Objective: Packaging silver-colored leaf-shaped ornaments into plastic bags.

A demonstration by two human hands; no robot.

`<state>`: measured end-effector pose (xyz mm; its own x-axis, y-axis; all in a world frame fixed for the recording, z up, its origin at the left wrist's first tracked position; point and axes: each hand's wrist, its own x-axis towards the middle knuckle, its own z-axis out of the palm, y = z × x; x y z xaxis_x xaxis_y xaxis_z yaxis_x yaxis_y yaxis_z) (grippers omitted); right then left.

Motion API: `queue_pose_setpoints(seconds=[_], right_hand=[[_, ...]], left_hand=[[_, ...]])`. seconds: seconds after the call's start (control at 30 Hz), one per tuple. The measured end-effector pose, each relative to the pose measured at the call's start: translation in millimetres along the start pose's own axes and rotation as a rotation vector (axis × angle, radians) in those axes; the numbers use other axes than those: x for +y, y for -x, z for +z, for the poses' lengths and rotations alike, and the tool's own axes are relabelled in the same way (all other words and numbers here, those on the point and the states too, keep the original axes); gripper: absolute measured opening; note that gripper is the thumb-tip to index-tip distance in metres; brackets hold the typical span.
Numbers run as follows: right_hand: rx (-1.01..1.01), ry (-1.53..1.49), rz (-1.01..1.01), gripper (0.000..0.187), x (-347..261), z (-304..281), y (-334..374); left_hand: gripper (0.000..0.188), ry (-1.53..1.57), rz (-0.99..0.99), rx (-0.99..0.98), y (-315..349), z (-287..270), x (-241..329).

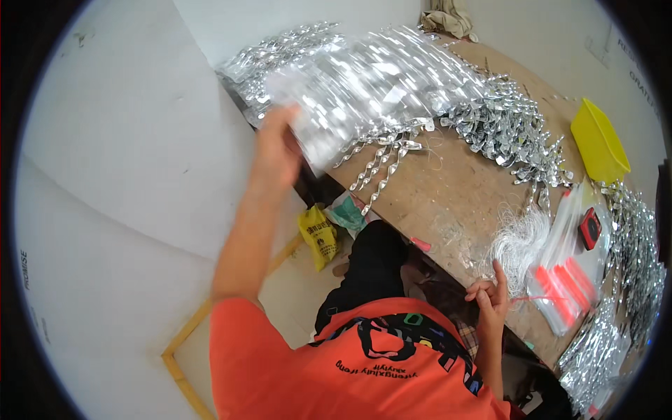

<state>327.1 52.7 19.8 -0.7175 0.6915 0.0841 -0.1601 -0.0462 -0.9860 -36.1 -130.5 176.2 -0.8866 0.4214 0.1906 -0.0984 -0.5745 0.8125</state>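
Note:
On the left, my left hand (280, 143) is closed on the end of a long clear plastic bag (381, 84) filled with silver twisted strips. Motion blurs both the hand and the bag, and the bag lies over a heap of similar strips. A few loose silver spiral strips (383, 168) hang out below it on the brown table (448, 189). My right hand (490, 294) is at the table's near edge, its index finger stretched out and the others partly bent, with nothing visible in it. Close by are a bundle of white string (521, 241) and clear bags with red-orange ends (567, 287).
More silver strips lie in a pile (500, 126) at the table's middle and in bunches (633, 231) on the right. A yellow basket (600, 143) and a small red-and-black device (590, 229) are also there. A yellow bag (318, 236) hangs by the table's left edge, near a white wall (133, 140).

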Motion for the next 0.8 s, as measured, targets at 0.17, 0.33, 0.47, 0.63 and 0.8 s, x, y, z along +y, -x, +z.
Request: queue_pose_setpoints(seconds=[0.17, 0.33, 0.47, 0.63, 0.8], right_hand=[[-0.043, 0.033, 0.116, 0.054, 7, 9, 9], [-0.088, 0.027, 0.176, 0.043, 13, 16, 8], [-0.064, 0.059, 0.200, 0.038, 12, 19, 5], [-0.081, 0.068, 0.238, 0.028, 4, 21, 4], [-0.119, 0.059, 0.236, 0.026, 10, 19, 5]], left_hand=[[0.026, -0.154, 0.205, 0.054, -128, -56, 82], [0.030, -0.215, 0.136, 0.161, -219, -111, 125], [0.038, -0.138, 0.067, 0.373, -253, -140, 107], [0.042, -0.117, 0.095, 0.479, -227, -106, 100], [0.041, -0.386, 0.055, 0.349, -226, -113, 105]])
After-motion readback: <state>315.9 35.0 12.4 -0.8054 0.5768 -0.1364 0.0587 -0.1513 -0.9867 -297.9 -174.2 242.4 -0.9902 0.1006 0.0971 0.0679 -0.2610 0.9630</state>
